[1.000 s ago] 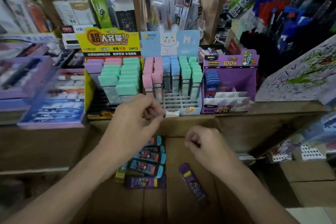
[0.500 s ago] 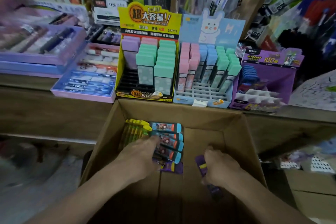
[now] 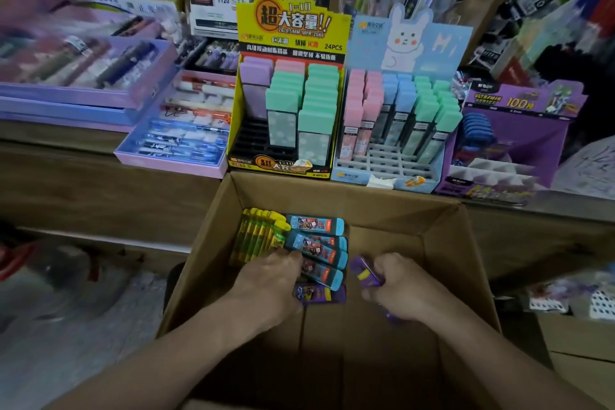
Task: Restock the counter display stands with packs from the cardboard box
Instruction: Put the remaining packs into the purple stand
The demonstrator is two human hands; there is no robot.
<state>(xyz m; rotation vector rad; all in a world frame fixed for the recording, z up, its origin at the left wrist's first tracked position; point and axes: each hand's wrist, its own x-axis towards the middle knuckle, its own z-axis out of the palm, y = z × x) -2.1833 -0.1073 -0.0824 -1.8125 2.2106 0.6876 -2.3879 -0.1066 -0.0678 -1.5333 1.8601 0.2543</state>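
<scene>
An open cardboard box [image 3: 442, 243] stands below the counter. Inside lie yellow-green packs [image 3: 256, 233], several blue packs [image 3: 316, 226] and a purple pack [image 3: 321, 293]. My left hand [image 3: 269, 280] lies over the blue packs, and its fingertips are hidden. My right hand [image 3: 404, 286] grips a purple pack with a yellow band [image 3: 364, 271]. On the counter behind stand a yellow display stand [image 3: 289, 30], a light blue rabbit stand [image 3: 409, 40] and a purple stand [image 3: 522, 103] with blue packs at its back left.
Lilac trays of pens [image 3: 179, 130] sit on the counter to the left. Shelves packed with stationery rise behind the stands. More cardboard boxes [image 3: 579, 339] stand at the lower right. The wooden counter front [image 3: 100, 193] runs along the left.
Both hands dropped from the counter stands into the box. The right hand has closed round the purple pack and raised its end.
</scene>
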